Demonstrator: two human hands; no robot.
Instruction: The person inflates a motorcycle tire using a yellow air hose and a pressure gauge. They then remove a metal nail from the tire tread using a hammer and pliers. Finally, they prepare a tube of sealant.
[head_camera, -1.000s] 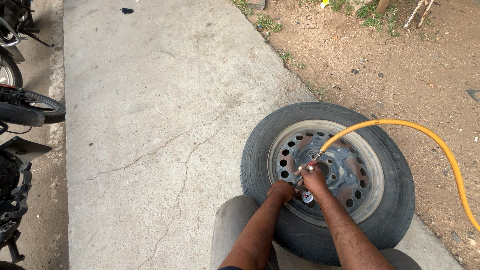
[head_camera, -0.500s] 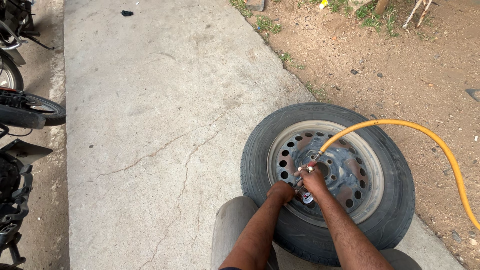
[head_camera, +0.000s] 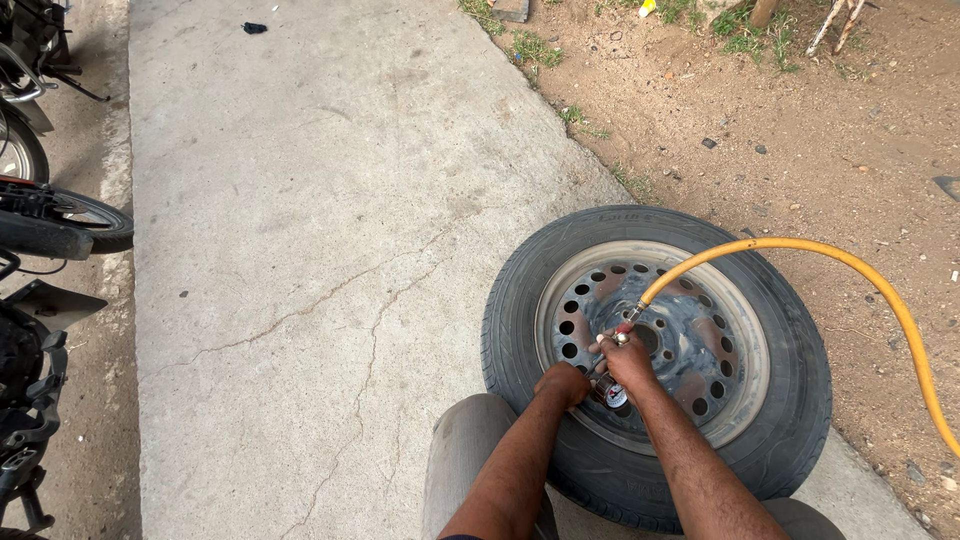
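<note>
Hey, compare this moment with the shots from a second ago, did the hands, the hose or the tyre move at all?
Nothing visibly changed. The right hand keeps the yellow hose fitting and a small gauge at the wheel rim, the left hand stays closed at the rim's edge, and the tyre lies flat in the same place on the concrete.

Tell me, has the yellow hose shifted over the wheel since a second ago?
No. The yellow hose still arcs from the right hand across the same spot on the wheel rim.
</note>
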